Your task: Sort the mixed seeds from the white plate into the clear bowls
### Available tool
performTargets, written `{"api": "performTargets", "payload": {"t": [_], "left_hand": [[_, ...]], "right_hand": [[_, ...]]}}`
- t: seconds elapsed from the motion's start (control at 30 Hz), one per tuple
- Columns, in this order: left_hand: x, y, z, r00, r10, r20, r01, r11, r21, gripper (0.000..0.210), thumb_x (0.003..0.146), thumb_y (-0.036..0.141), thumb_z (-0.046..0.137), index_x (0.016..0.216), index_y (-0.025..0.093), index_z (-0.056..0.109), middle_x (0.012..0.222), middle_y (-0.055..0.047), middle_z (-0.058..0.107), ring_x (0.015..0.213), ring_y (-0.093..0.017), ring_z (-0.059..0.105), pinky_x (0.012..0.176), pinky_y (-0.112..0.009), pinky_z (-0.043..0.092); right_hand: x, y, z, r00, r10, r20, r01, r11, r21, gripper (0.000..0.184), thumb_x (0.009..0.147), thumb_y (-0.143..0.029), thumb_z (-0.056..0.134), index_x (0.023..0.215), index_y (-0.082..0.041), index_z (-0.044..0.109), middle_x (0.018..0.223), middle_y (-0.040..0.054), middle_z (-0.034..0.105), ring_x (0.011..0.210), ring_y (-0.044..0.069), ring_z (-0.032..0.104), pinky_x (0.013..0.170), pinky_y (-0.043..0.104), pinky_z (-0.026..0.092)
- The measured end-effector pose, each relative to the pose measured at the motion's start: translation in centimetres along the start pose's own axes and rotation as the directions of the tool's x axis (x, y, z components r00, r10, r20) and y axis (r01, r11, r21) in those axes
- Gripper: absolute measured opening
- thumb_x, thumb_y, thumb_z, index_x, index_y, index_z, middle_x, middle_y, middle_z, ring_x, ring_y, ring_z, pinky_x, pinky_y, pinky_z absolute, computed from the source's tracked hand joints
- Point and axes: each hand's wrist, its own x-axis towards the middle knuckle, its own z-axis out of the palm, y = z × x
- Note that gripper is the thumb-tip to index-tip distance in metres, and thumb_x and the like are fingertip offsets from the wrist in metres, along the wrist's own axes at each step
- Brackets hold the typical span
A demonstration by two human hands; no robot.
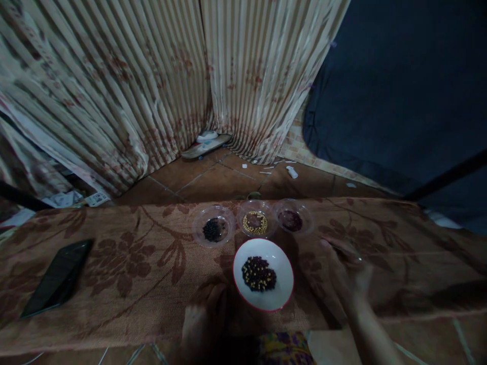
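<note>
A white bowl with a red rim (283, 299) stands near the front of the cloth-covered table, holding a mix of dark and yellow beans or grains. Behind it is a row of three clear plastic bowls: the left bowl (228, 235) holds black beans, the middle bowl (243, 213) yellow ones and the right bowl (308, 223) dark red ones. Left of the white bowl, my left hand (201, 317) is low over the table, its fingers lost in shadow. My right hand (352, 271), blurred, lies right of the bowl; a small glint shows at its fingers. Whether it holds anything is unclear.
A dark phone (59, 276) lies at the left of the brown patterned tablecloth (152, 289). Beyond the table are striped curtains (251, 66), a skateboard (207, 147) and white scraps (292, 172) on the tiled floor. Dark blue fabric (399, 91) hangs at right.
</note>
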Motion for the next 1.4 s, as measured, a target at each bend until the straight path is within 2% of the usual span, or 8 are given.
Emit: {"api": "performTargets", "payload": {"t": [0.03,0.2,0.3,0.37,0.67,0.8,1.0,1.4], "left_hand": [[0.0,0.1,-0.1,1.000,-0.007,0.019,0.007,1.000,-0.003,0.019,0.095,0.022,0.047,0.096,0.024,0.066,0.088,-0.003,0.074,0.079,-0.018,0.071,0.067,-0.028,0.058],[0.2,0.4,-0.5,0.995,-0.053,0.083,0.055,0.998,-0.022,0.020,0.095,0.021,0.046,0.093,0.023,0.066,0.086,-0.003,0.073,0.076,-0.017,0.068,0.065,-0.027,0.055],[0.2,0.4,-0.4,0.993,-0.067,0.096,0.070,0.997,-0.025,0.019,0.095,0.021,0.046,0.092,0.023,0.065,0.085,-0.002,0.072,0.077,-0.016,0.067,0.066,-0.027,0.053],[0.1,0.5,-0.2,0.993,-0.074,0.097,0.076,0.997,-0.020,0.019,0.096,0.021,0.047,0.091,0.023,0.065,0.083,-0.002,0.071,0.076,-0.016,0.067,0.066,-0.026,0.052],[0.0,0.4,-0.1,0.995,-0.063,0.081,0.064,0.998,-0.014,0.020,0.097,0.022,0.046,0.092,0.023,0.065,0.081,-0.002,0.070,0.074,-0.016,0.066,0.066,-0.027,0.052],[0.1,0.5,-0.2,0.995,-0.056,0.076,0.058,0.998,-0.024,0.018,0.096,0.021,0.047,0.094,0.022,0.065,0.082,-0.002,0.070,0.075,-0.016,0.066,0.066,-0.027,0.052],[0.2,0.6,-0.4,0.994,-0.054,0.090,0.056,0.998,-0.018,0.017,0.095,0.021,0.049,0.092,0.023,0.065,0.080,-0.001,0.070,0.074,-0.016,0.065,0.066,-0.027,0.052],[0.2,0.6,-0.3,0.997,-0.039,0.071,0.042,0.999,-0.035,0.015,0.095,0.021,0.050,0.094,0.022,0.065,0.085,-0.003,0.071,0.078,-0.016,0.066,0.070,-0.027,0.052]], "right_hand": [[-1.1,-0.4,-0.2,1.000,0.028,0.005,-0.028,1.000,0.013,0.024,0.083,-0.043,0.071,0.080,-0.019,0.075,0.085,0.0081,0.075,0.079,0.023,0.070,0.069,0.035,0.056],[-6.4,-1.8,-1.0,0.957,0.092,0.273,-0.107,0.994,0.038,0.020,0.083,-0.042,0.071,0.084,-0.022,0.078,0.097,0.0090,0.074,0.089,0.023,0.071,0.073,0.033,0.059],[-8.0,-1.4,-0.9,0.913,0.108,0.392,-0.126,0.992,0.020,0.021,0.086,-0.043,0.069,0.089,-0.024,0.079,0.105,0.0089,0.072,0.094,0.022,0.070,0.077,0.032,0.060],[-8.4,-1.0,-0.7,0.899,0.114,0.423,-0.126,0.992,0.001,0.022,0.086,-0.044,0.068,0.090,-0.025,0.079,0.108,0.0088,0.071,0.097,0.022,0.070,0.080,0.032,0.060],[-8.1,-0.5,-0.1,0.912,0.087,0.401,-0.090,0.996,-0.010,0.020,0.087,-0.044,0.068,0.089,-0.026,0.077,0.099,0.0059,0.073,0.093,0.022,0.070,0.077,0.033,0.059],[-8.1,-0.4,0.2,0.926,0.018,0.378,-0.015,1.000,-0.011,0.017,0.087,-0.041,0.069,0.091,-0.027,0.077,0.096,0.0055,0.074,0.090,0.022,0.070,0.078,0.035,0.058],[-8.0,-0.3,0.4,0.914,-0.072,0.398,0.077,0.997,0.004,0.013,0.088,-0.037,0.068,0.091,-0.028,0.076,0.094,0.0036,0.075,0.089,0.021,0.069,0.078,0.034,0.056],[-8.0,0.2,0.4,0.907,-0.073,0.415,0.080,0.997,-0.001,0.013,0.090,-0.036,0.066,0.090,-0.026,0.074,0.095,0.0051,0.075,0.091,0.022,0.068,0.080,0.037,0.055]]}}
